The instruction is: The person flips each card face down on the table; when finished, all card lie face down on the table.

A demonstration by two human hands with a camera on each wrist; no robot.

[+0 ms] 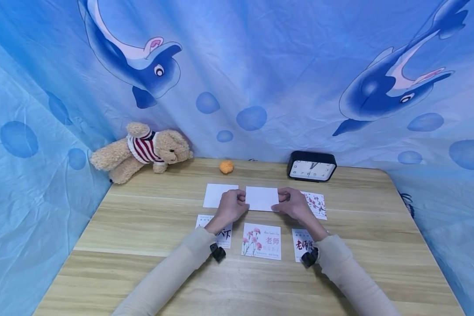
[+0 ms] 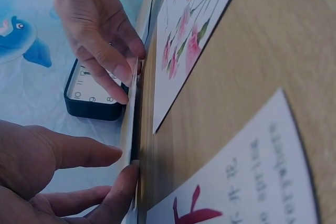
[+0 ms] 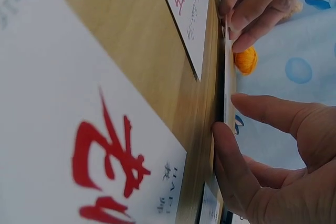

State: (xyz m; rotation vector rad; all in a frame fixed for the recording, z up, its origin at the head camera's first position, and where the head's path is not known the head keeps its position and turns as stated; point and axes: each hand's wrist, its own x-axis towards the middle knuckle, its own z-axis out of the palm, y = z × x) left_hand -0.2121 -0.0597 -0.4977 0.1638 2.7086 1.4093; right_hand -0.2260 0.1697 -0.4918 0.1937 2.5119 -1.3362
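In the head view a blank white card (image 1: pixel 262 199) spans the gap between both hands at the middle of the back row. My left hand (image 1: pixel 231 205) pinches its left edge between thumb and fingers. On the opposite edge, my right hand (image 1: pixel 295 205) holds it the same way. Both wrist views show the card edge-on, close over the wooden table (image 1: pixel 150 224). Left of it lies another blank card (image 1: pixel 217 193), partly behind my left hand. A card with red blossoms (image 1: pixel 317 205) lies beside my right hand, which covers part of it.
Nearer the front lie a pink-flower card (image 1: pixel 262 241) and two lettered cards, left (image 1: pixel 224 239) and right (image 1: pixel 301 245), partly under the forearms. Along the back are a teddy bear (image 1: pixel 142 151), an orange yarn ball (image 1: pixel 226 166) and a black clock (image 1: pixel 312 166), before a blue dolphin curtain (image 1: pixel 253 79).
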